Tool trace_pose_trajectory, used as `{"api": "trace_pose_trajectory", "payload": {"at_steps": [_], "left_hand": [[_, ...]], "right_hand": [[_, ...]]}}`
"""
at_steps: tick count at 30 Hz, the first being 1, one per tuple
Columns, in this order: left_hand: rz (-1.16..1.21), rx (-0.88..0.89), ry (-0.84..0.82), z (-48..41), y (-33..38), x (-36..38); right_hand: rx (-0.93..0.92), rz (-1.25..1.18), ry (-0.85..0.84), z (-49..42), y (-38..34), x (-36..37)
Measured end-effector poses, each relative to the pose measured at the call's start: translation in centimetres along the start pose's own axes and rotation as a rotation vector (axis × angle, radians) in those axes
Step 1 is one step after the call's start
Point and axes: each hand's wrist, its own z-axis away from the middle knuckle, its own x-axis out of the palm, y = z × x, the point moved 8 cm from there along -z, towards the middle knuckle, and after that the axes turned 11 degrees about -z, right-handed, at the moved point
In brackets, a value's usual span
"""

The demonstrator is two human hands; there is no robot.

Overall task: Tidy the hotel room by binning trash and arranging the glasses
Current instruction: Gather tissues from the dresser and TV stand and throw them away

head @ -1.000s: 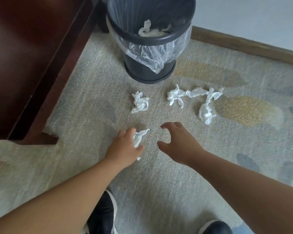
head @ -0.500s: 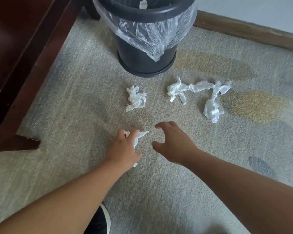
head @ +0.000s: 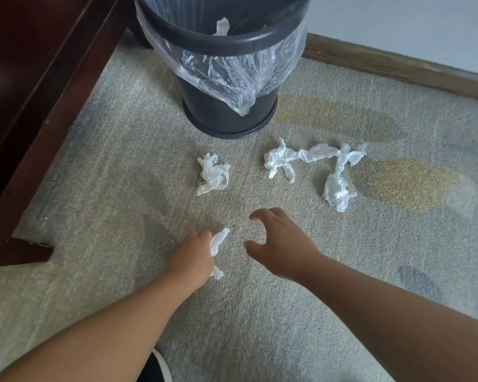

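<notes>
My left hand (head: 192, 255) is closed around a crumpled white tissue (head: 218, 244), low over the carpet; tissue ends stick out above and below the fist. My right hand (head: 280, 241) hovers beside it with fingers spread and curved, holding nothing. Farther off lie a small crumpled tissue (head: 212, 173), a twisted long tissue (head: 295, 158) and another wad (head: 335, 188). A black trash bin (head: 226, 45) with a clear plastic liner stands beyond them, white tissue visible inside.
A dark wooden furniture piece (head: 39, 92) fills the left side, its foot resting on the carpet. A wooden baseboard (head: 398, 70) runs along the wall at the right. A dark shoe (head: 155, 368) shows at the bottom edge.
My left hand has closed tighter on the tissue and hides more of it. The view shifted, so the bin and the loose tissues sit differently in frame. My right hand stays open.
</notes>
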Motion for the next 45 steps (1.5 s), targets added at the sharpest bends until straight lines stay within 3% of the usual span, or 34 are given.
{"api": "trace_pose_trajectory", "payload": {"at_steps": [4,13,21,30,45], "left_hand": [[0.124,0.032,0.110,-0.1,0.3,-3.2],[0.165,0.051,0.334,-1.4,0.5,-11.0],[0.157,0.063,0.427,-3.6,1.0,-13.9],[0.122,0.061,0.404,-6.8,1.5,-12.6],[0.007,0.080,0.208,-9.9,2.2,-7.5]], "right_hand": [[-0.003,0.003,0.020,-0.1,-0.3,-1.0],[-0.018,0.000,0.071,-0.5,-2.8,-4.7],[-0.032,0.013,0.106,-1.9,-3.2,-6.5],[-0.013,0.020,0.127,-3.3,-2.0,-6.7],[0.008,0.025,0.137,-4.1,-0.4,-6.2]]}}
